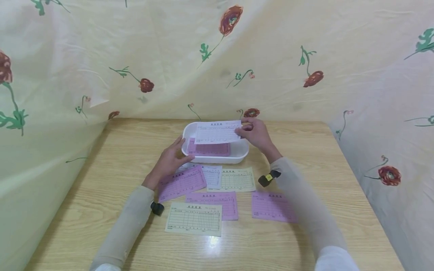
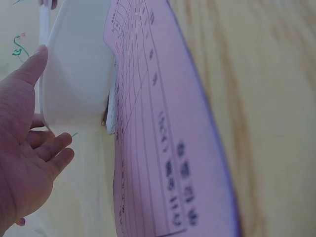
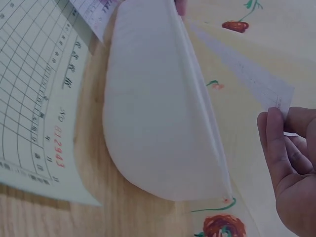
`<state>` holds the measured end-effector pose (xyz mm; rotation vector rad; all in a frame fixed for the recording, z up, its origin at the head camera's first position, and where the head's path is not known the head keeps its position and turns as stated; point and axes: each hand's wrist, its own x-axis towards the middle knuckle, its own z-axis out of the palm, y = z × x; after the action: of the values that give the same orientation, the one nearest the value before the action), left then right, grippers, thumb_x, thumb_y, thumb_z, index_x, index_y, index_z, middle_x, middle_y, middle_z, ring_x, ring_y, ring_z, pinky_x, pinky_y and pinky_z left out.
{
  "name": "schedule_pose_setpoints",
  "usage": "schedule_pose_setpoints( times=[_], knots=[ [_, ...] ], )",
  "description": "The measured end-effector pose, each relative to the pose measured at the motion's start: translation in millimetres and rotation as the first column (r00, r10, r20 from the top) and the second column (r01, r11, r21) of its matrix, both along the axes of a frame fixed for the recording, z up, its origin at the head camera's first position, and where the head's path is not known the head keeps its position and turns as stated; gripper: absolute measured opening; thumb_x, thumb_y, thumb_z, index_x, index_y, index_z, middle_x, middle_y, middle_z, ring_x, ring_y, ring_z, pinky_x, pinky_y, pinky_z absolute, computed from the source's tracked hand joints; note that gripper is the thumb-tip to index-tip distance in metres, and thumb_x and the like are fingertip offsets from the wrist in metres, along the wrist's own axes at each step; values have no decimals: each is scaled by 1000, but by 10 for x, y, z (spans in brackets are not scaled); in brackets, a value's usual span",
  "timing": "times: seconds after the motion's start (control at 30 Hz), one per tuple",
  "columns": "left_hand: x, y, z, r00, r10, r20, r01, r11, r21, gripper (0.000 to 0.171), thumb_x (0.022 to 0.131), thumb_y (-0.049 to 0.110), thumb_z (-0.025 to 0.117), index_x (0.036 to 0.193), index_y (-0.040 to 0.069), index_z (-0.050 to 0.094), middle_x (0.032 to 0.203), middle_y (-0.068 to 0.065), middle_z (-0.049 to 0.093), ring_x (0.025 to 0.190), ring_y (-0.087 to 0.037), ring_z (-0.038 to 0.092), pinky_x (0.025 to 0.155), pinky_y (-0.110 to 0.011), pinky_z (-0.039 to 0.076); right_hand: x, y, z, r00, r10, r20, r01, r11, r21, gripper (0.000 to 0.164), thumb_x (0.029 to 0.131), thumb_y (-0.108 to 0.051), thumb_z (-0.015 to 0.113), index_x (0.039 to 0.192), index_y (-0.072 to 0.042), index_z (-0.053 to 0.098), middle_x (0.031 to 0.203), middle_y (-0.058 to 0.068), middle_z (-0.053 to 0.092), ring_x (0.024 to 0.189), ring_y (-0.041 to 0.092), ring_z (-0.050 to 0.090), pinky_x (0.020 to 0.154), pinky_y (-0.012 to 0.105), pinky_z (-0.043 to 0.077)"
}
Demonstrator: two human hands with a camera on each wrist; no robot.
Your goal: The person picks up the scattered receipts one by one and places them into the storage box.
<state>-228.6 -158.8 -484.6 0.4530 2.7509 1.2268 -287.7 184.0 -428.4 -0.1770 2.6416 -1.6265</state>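
My right hand [image 1: 255,132] pinches a white printed form slip [image 1: 217,132] by its right end, thumb in front. The slip is held over a white plastic tub [image 1: 215,160], with a pink slip [image 1: 208,148] lying inside. In the right wrist view the held slip [image 3: 261,81] stands out from the fingertips above the rim. My left hand [image 1: 171,158] is spread at the tub's left end, its thumb at the front rim. In the left wrist view the thumb [image 2: 35,64] meets the rim, with the fingers loosely bent beside the wall.
Before the tub lie a pink slip [image 1: 183,182], a white slip [image 1: 213,177] and a yellow slip [image 1: 239,180], partly overlapping. Nearer are another yellow slip [image 1: 193,219] over a pink slip [image 1: 230,205]. One pink slip [image 1: 271,207] is partly under the right forearm. Flowered cloth [image 1: 176,49] surrounds the table.
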Motion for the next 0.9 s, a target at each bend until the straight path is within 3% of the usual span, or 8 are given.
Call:
schedule_pose_setpoints(
  times=[0.23,0.6,0.9],
  knots=[
    [-9,-2,-13,1000,-1,-4,1,1000,1,95,92,56,70,162,8,25,171,-14,13,156,-39,14,126,-57,16,-8,-164,-83,999,39,8,-39,999,17,47,91,-8,77,134,2,61,111,24,74,95,32,75,86,51,62],
    [-24,-5,-28,1000,-8,-15,8,1000,29,96,92,57,69,161,5,26,170,-15,15,156,-35,16,127,-53,17,-55,-309,-202,995,97,37,-97,995,16,41,92,-5,75,129,4,61,112,23,73,99,32,74,79,33,64],
    [-29,-14,-49,1000,-7,-14,8,1000,27,97,92,59,68,161,6,27,170,-15,15,156,-35,15,128,-53,16,-42,-392,-217,992,124,22,-125,990,59,40,90,-6,77,126,2,65,114,20,74,106,31,72,87,38,63]
  ],
)
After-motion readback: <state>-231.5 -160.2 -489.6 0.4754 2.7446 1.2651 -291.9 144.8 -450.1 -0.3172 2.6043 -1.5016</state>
